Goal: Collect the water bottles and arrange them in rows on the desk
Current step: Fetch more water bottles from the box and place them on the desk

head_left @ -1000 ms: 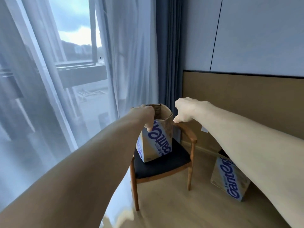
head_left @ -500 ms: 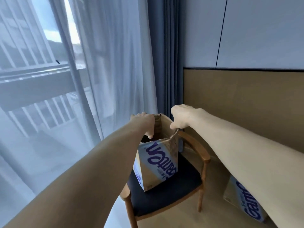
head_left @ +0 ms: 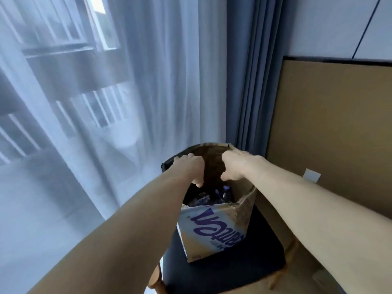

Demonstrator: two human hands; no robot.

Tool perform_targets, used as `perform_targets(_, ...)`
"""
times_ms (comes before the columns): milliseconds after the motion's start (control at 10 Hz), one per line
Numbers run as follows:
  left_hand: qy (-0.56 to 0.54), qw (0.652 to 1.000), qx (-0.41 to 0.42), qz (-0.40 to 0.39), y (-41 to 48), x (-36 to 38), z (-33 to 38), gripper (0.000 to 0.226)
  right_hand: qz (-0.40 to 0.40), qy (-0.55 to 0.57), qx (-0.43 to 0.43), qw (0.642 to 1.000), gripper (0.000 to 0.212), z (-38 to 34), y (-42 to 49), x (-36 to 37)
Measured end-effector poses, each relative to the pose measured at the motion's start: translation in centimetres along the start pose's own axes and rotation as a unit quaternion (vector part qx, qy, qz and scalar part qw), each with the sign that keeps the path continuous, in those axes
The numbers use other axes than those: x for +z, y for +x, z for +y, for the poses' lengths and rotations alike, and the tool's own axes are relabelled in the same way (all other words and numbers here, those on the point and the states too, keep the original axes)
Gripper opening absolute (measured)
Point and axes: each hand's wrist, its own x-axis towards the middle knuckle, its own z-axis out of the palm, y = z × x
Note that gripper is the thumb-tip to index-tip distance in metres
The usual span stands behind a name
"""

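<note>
Both hands have stayed at the top of the cardboard box [head_left: 214, 228] while the view has come nearer and tipped down, so the inside of the box now shows; the second box that stood on the floor to the right is out of view.

Dark water bottles [head_left: 220, 194] with bluish caps sit low inside the box, crowded together and too dim to count. The box stands on the dark seat of a wooden chair [head_left: 244, 270], toward the seat's left and far part, with its top flaps up and purple lettering on the near face.

At the left rim of the opening is the left hand [head_left: 191, 168], fingers curled, thumb pointing down into the box. The right hand [head_left: 235, 166] is over the far right part of the opening, also curled, knuckles up. I cannot tell whether either hand actually grips the cardboard or only rests against it. Neither hand touches a bottle.

Behind the chair hangs a sheer white curtain [head_left: 127, 102] on the left, with a blue curtain [head_left: 250, 81] beside it. On the right is a tan wall panel [head_left: 328, 134] with a white socket [head_left: 311, 175] low down.
</note>
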Motion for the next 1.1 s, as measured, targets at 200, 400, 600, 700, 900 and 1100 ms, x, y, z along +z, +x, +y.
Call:
perform_targets(200, -0.032, 0.994, -0.066, -0.086, 7.5, 2.7, 0.7, 0.057, -0.085, -0.005, -0.051, 0.995, 0.021, 3.6, 8.9, 2.0)
perform_targets(400, -0.067, 0.976, -0.122, -0.164, 12.7, 7.6, 0.3, 0.066, -0.161, -0.006, -0.080, 0.984, 0.033, 5.1, 15.7, 5.8)
perform_targets(600, -0.098, 0.959, -0.139, -0.225, 17.2, 12.6, -0.6, 0.069, -0.200, -0.005, -0.101, 0.975, 0.031, 4.5, 21.3, 9.9)
perform_targets(700, -0.123, 0.946, -0.134, -0.269, 18.5, 15.9, -1.1, 0.058, -0.214, -0.032, -0.102, 0.971, 0.029, 4.0, 23.7, 12.3)
perform_targets(900, -0.163, 0.904, -0.181, -0.352, 19.4, 23.3, -2.0, 0.037, -0.201, -0.107, -0.065, 0.972, 0.035, 5.2, 27.5, 15.5)
perform_targets(1100, -0.111, 0.910, -0.118, -0.381, 20.6, 28.3, -2.1, 0.051, -0.218, -0.216, -0.059, 0.950, 0.054, 6.2, 29.0, 19.9)
